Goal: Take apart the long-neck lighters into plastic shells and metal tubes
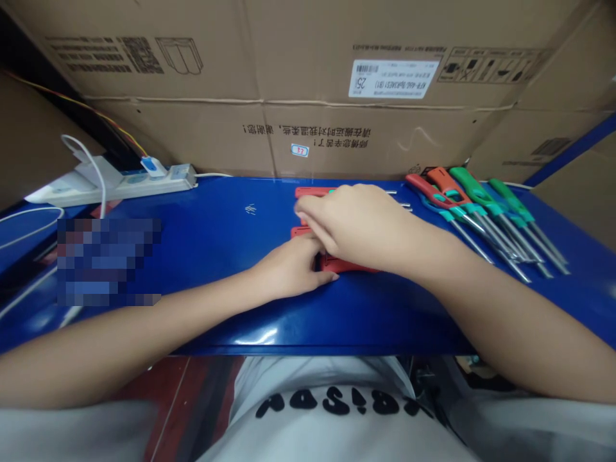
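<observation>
My left hand rests low on the blue table, thumb and fingers closed round a red long-nosed lighter. Over it bends my right hand, its fingers curled in toward the lighter's handle. Whatever those right fingertips hold is hidden from view. Behind the right hand lies another red lighter, mostly covered, and a few metal tube ends stick out past the hand. A small heap of tiny pale metal bits sits to the left of the hands.
Several red, orange and green lighters lie in a heap at the right. A white power strip with cables stands at the back left, near a blurred-out patch. A large cardboard box walls off the blue table.
</observation>
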Action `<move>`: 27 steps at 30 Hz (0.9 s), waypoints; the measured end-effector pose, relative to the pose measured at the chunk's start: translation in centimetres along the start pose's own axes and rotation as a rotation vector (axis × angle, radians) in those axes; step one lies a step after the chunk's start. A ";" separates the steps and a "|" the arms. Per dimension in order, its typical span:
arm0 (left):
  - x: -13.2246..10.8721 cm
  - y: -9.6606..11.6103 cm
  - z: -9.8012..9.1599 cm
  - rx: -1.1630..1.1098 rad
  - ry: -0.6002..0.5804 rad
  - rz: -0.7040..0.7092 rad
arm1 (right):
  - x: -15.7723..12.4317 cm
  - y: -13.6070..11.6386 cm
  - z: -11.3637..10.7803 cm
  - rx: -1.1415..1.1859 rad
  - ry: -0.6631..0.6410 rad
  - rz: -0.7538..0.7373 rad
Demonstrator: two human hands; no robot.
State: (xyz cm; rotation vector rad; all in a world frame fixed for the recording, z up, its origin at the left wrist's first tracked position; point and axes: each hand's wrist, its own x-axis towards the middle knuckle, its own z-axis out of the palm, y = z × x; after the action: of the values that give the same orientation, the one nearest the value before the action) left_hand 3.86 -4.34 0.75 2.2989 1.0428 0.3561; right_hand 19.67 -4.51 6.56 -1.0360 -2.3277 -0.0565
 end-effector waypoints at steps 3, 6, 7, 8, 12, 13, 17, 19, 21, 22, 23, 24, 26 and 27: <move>-0.1 -0.5 0.2 -0.031 0.028 0.096 | -0.3 -0.3 -1.4 -0.047 -0.246 -0.073; -0.3 -1.1 0.4 -0.025 0.066 0.177 | -0.2 -0.2 -1.9 -0.070 -0.246 -0.098; -0.4 -1.3 0.4 -0.019 0.071 0.198 | -0.2 -0.1 -1.9 -0.086 -0.229 -0.105; -0.4 -1.4 0.5 -0.010 0.070 0.216 | -0.1 0.0 -1.9 -0.099 -0.223 -0.117; -0.4 -2.2 0.6 0.033 0.047 0.270 | -0.1 0.1 -2.6 -0.062 -0.335 -0.144; -0.3 -2.4 0.7 0.036 0.053 0.291 | -0.1 0.0 -3.1 -0.047 -0.371 -0.125; 0.2 -3.0 0.7 -0.005 0.111 0.396 | 0.2 -0.9 -4.5 -0.115 -0.494 -0.025; 0.3 -3.2 0.4 -0.019 0.095 0.436 | 0.5 -1.3 -4.6 -0.220 -0.488 0.008; 0.5 -3.4 0.0 -0.036 0.044 0.466 | 0.7 -1.5 -4.4 -0.285 -0.462 0.021; 0.5 -3.5 -0.1 -0.047 0.023 0.477 | 0.6 -1.5 -4.3 -0.279 -0.469 0.015; 0.6 -3.7 -0.2 -0.058 0.013 0.482 | 0.6 -1.5 -4.3 -0.248 -0.491 0.004; 0.6 -3.8 -0.3 -0.066 0.012 0.484 | 0.5 -1.4 -4.4 -0.196 -0.527 -0.008; 0.7 -4.1 -0.3 -0.080 0.018 0.482 | 0.3 -1.5 -4.7 -0.093 -0.588 -0.014; 0.7 -4.2 -0.3 -0.084 0.017 0.480 | 0.2 -1.5 -4.8 -0.064 -0.600 -0.011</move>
State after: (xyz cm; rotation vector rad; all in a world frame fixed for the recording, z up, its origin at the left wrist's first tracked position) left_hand 1.68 -1.46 -1.57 2.4523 0.4596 0.5953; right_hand 20.87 -6.71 10.96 -1.1933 -2.8803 0.2039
